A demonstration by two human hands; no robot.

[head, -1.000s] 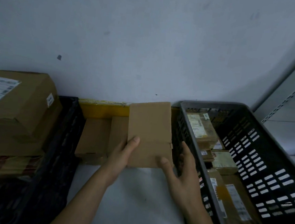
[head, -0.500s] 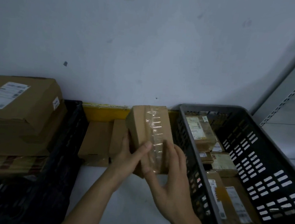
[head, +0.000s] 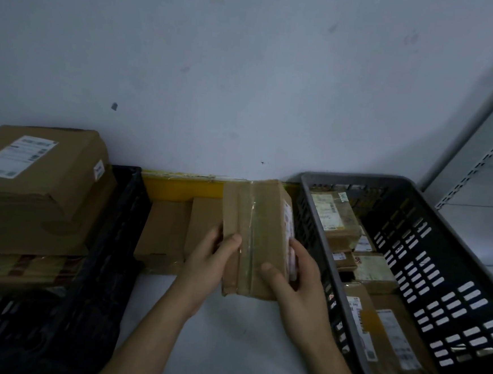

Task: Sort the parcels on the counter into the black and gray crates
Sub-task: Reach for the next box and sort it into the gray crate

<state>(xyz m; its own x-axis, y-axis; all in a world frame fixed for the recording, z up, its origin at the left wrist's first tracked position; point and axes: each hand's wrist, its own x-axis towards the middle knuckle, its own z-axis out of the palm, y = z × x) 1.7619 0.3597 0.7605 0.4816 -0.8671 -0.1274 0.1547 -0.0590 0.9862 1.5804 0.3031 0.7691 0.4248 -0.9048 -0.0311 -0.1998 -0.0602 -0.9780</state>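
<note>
White counter; black crate, cardboard parcels, gray crate on it.

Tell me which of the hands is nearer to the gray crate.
Right. The right hand grips the held parcel on its crate-side edge, just beside the gray crate wall. The left hand holds the parcel's far side, farther from the crate.

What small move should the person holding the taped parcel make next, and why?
Probably turn the parcel a little further so its label faces up. Both the left hand and right hand grip it above the counter, and the label sits on the side edge, too oblique to read before choosing a crate.
</note>
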